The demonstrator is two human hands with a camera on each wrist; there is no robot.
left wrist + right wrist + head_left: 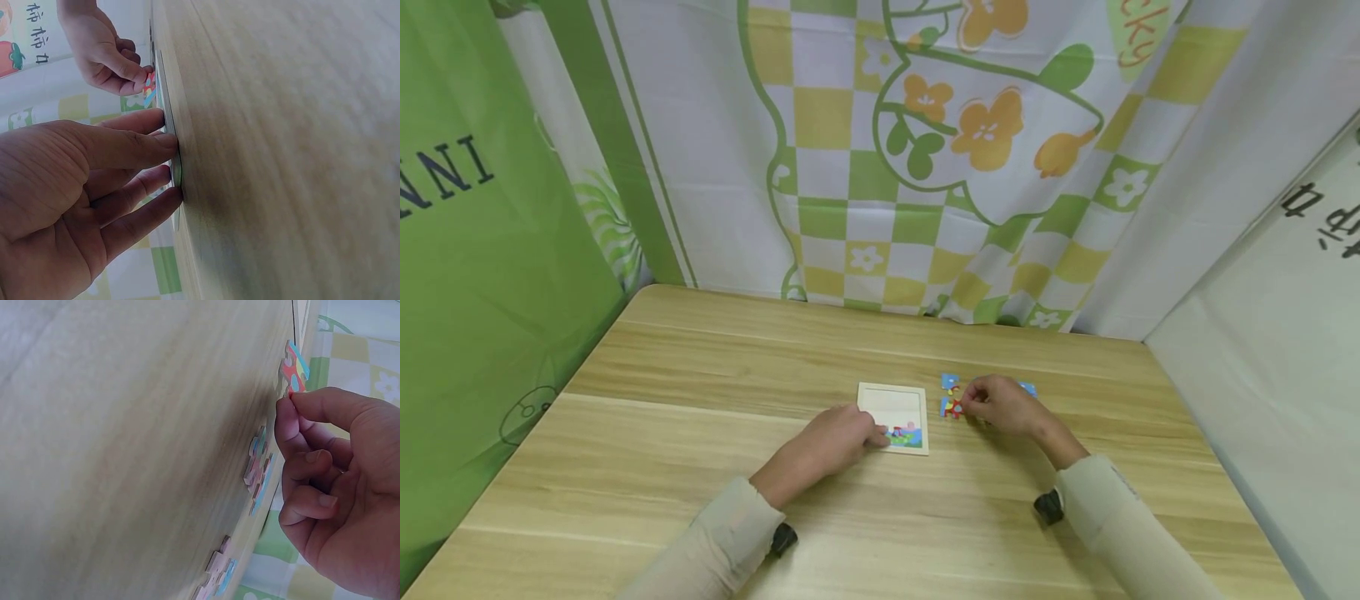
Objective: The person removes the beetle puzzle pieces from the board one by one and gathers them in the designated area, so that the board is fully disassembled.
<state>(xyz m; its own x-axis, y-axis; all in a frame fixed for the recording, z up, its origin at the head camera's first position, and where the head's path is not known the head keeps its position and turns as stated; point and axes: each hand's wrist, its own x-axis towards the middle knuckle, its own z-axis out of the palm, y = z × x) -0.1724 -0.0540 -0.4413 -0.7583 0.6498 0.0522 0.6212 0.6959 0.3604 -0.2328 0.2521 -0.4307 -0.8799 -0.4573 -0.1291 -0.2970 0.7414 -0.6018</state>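
Note:
A square wooden puzzle tray (891, 398) lies on the table, with colourful pieces fitted along its bottom. My left hand (842, 435) rests at its lower left; in the left wrist view the fairly straight fingers and thumb touch the tray's edge (170, 125). To the right of the tray, my right hand (1003, 404) pinches a jigsaw piece (292, 372), red, yellow and light blue, between thumb and index finger. The other right fingers are curled in. Behind and below the right hand in its wrist view lie more jigsaw pieces (256, 465), partly hidden by the hand in the head view.
The wooden table (700, 467) reaches back to a patterned curtain (820, 200). A green curtain (490, 317) hangs at the left and a white one (1270, 333) at the right. A blue puzzle piece (950, 381) lies just right of the tray's top.

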